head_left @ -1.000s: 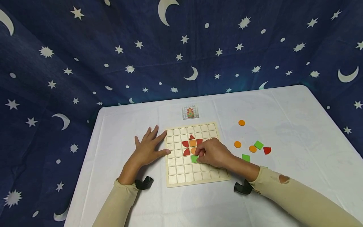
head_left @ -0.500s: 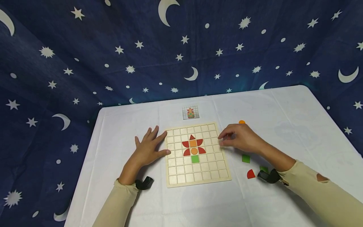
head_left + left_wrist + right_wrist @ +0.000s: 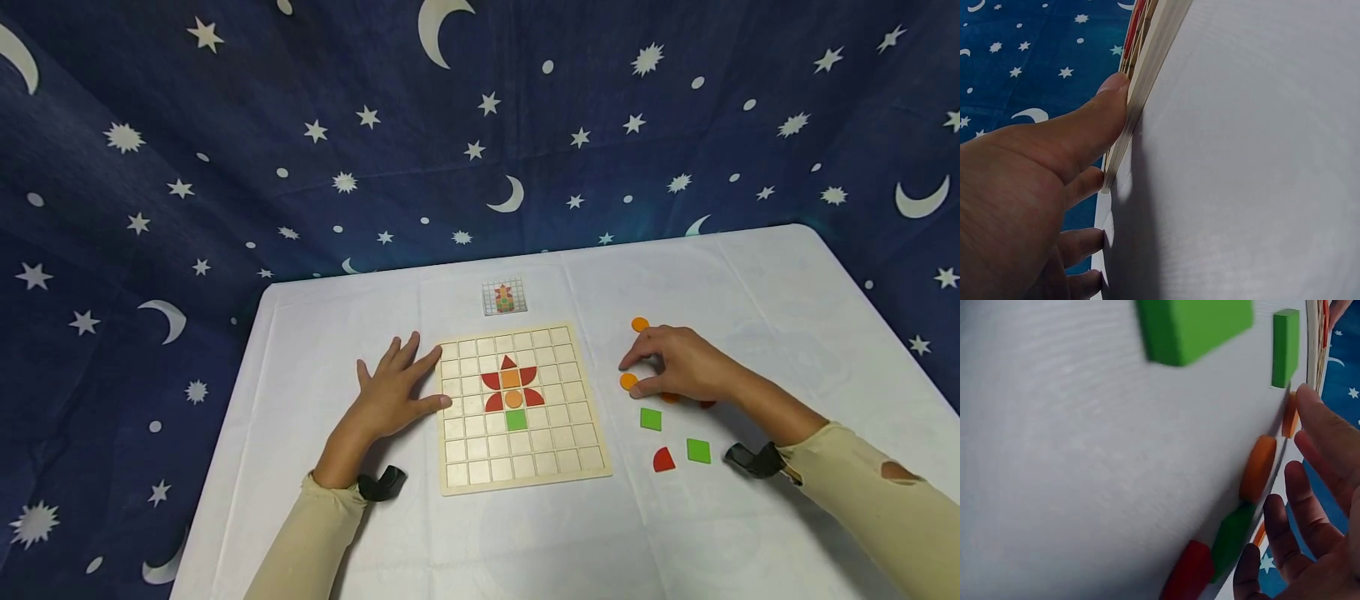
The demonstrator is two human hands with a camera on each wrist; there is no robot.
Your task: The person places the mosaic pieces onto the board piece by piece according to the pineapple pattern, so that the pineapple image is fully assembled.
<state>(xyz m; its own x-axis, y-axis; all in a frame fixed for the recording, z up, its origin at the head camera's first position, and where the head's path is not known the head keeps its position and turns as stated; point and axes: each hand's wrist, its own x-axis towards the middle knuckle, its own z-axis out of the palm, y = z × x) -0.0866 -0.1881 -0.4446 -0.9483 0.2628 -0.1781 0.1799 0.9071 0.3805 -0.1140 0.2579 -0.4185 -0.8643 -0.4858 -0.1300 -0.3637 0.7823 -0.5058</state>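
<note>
My left hand (image 3: pixel 390 400) lies spread beside the left edge of a wooden grid board (image 3: pixel 480 467), its thumb and index finger touching that edge. In the left wrist view the thumb (image 3: pixel 1100 112) rests against the board's side. On the board sit a red triangle (image 3: pixel 507 362), an orange square (image 3: pixel 510 378), an orange disc (image 3: pixel 513 399), several red quarter-circles (image 3: pixel 535 397) and a green square (image 3: pixel 516 420). My right hand (image 3: pixel 686 367) hovers right of the board, thumb and index finger apart around a loose orange disc (image 3: pixel 628 382). No firm grip shows.
Behind the board lies a small pattern card (image 3: pixel 504 297). Near the right hand are another orange disc (image 3: pixel 640 324), green squares (image 3: pixel 651 419) (image 3: pixel 698 451) and a red quarter-circle (image 3: pixel 663 460); more pieces are partly hidden under it. A starry cloth (image 3: pixel 480 125) hangs behind the table.
My right hand has left the board, where a red quarter-circle now shows at the lower right of the figure, and moved right to the loose orange disc. The left hand stays put.
</note>
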